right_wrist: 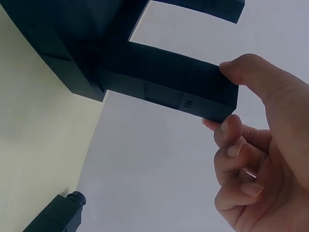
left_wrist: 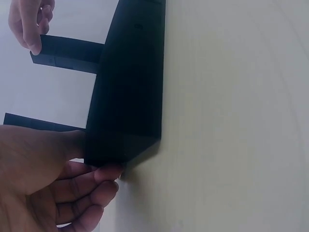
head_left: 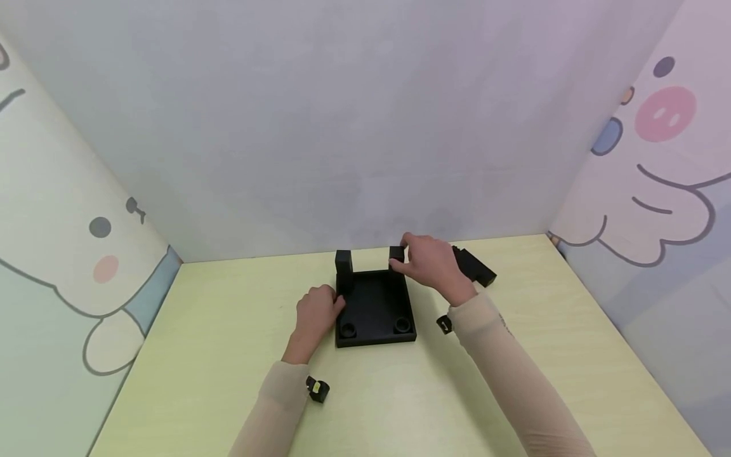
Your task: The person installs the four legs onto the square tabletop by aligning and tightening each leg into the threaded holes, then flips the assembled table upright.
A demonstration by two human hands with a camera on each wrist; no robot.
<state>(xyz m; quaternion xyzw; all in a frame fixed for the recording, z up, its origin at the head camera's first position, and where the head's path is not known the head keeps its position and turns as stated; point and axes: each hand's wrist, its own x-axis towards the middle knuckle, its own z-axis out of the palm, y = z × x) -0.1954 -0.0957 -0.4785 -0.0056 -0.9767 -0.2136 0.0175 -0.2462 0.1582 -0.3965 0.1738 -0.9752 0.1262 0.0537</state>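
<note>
A black square tray-like base (head_left: pixel 374 304) lies on the table, with round sockets at its two near corners. Two black posts rise from its far side, a left post (head_left: pixel 344 265) and a right post (head_left: pixel 396 255). My left hand (head_left: pixel 316 311) grips the base's left edge; in the left wrist view its thumb and curled fingers (left_wrist: pixel 108 171) close on the corner. With thumb and fingertips, my right hand (head_left: pixel 431 265) pinches the top end of the right post, which meets the base in the right wrist view. The marking on this post (right_wrist: pixel 164 82) looks like "114".
To the right, behind my right wrist, lies a long black block (head_left: pixel 476 266); a black piece with a round knob (right_wrist: pixel 60 212) shows in the right wrist view. Small black devices sit by the left sleeve (head_left: pixel 280 387) and right sleeve (head_left: pixel 480 324). A pale wall stands behind the table.
</note>
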